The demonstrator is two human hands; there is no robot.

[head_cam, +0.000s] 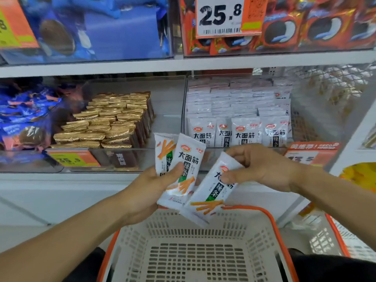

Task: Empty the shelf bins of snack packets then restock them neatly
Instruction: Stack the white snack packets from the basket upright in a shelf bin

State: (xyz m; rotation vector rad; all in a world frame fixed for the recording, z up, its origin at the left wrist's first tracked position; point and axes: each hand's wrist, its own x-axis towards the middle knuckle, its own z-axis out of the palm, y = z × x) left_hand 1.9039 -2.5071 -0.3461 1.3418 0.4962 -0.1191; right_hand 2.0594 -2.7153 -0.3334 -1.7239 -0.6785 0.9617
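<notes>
Above the empty basket (195, 251), the left hand (150, 192) grips two white packets (181, 169) (fanned loosely) while right-hand fingers (230, 177) pinch a third packet (211, 192), which might slip and drop.

The white shelf (183, 65) carries clear bins (168, 159) of snack packets (240, 119).

I see white metal shelving (183, 65) filling view, two tiers. Upper tier: blue biscuit packs (81, 27) left, orange biscuit packs (305, 31) right, price tag (220, 16) reading 25.8 hanging in front. Lower tier: gold-wrapped wafers (109, 121), yellow price label (74, 158) on front edge. Wire mesh (335, 78) far right. White shelf base panel (61, 200) below. Light even, bright.
</notes>
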